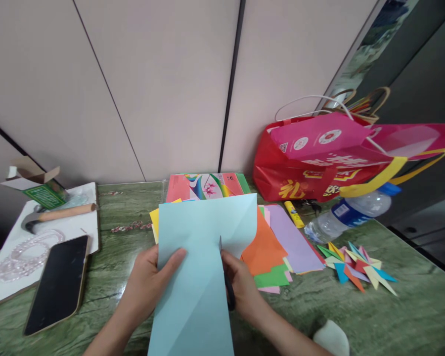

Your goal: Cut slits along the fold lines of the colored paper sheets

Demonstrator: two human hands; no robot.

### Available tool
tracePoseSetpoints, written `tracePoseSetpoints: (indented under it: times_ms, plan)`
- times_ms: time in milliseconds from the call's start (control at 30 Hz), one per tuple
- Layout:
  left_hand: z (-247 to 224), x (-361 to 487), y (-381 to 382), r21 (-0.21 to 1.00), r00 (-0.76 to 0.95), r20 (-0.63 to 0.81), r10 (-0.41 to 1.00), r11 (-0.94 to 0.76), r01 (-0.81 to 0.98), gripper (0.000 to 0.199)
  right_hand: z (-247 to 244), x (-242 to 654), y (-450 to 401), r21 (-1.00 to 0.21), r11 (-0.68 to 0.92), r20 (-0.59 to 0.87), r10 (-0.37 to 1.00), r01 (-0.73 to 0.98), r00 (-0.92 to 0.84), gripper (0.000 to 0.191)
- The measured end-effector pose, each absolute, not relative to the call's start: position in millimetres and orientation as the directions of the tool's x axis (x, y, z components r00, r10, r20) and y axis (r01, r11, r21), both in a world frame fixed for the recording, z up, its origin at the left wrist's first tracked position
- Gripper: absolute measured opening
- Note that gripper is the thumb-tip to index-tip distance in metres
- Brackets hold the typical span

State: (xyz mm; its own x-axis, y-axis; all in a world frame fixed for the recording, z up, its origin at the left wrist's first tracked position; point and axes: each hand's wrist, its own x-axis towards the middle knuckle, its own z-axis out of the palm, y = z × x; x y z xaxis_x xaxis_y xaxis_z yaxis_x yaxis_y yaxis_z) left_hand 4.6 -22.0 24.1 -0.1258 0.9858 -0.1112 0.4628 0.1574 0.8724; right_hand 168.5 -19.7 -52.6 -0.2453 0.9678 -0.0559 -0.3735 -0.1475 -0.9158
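A light blue sheet of paper (193, 277) is held up in front of me, with a cut running up its right side. My left hand (150, 282) grips its left edge, thumb on the front and fingers behind. In my right hand (243, 284) is a pair of scissors (229, 287) with dark handles, closed around by the fingers. One blade tip shows in front of the paper at the cut. Behind the sheet lie orange paper (265, 247), green paper (272, 277) and purple paper (287, 237), partly hidden by it.
A phone (57, 284), a hammer (65, 212) and a green box (44, 193) are at left. Toward the right are a red bag (282, 173), a water bottle (348, 215), a yellow glue stick (294, 214) and folded paper pieces (356, 267). A pink paper pack (178, 188) lies by the wall.
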Motion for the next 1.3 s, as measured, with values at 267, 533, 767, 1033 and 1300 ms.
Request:
tracePoseSetpoints:
  times_ms: [267,533,767,1033,1300]
  plan:
    - [24.2,4.1,-22.1,0.878,-0.114,-0.128,0.985,0.166,0.449,0.038,-51.4,169.5,-19.6,-0.885,-0.195,-0.099,0.966,-0.424,-0.238,0.021]
    - [26.2,5.5,-22.7,0.880,-0.129,-0.123,0.984,0.168,0.443,0.036,-56.3,169.0,-18.4,-0.905,-0.162,-0.079,0.973,-0.394,-0.218,0.020]
    - [26.4,4.5,-22.8,0.882,-0.130,-0.133,0.983,0.177,0.437,0.034,-52.5,170.5,-19.8,-0.921,-0.136,-0.055,0.973,-0.365,-0.224,0.018]
    - [25.8,5.0,-22.7,0.885,-0.132,-0.126,0.983,0.172,0.433,0.035,-57.4,171.6,-19.9,-0.921,-0.143,-0.062,0.972,-0.362,-0.228,0.013]
    - [27.8,6.5,-22.2,0.920,-0.127,-0.227,0.966,0.255,0.298,0.034,-51.1,172.6,-22.1,-0.962,-0.034,0.024,0.978,-0.272,-0.205,0.015]
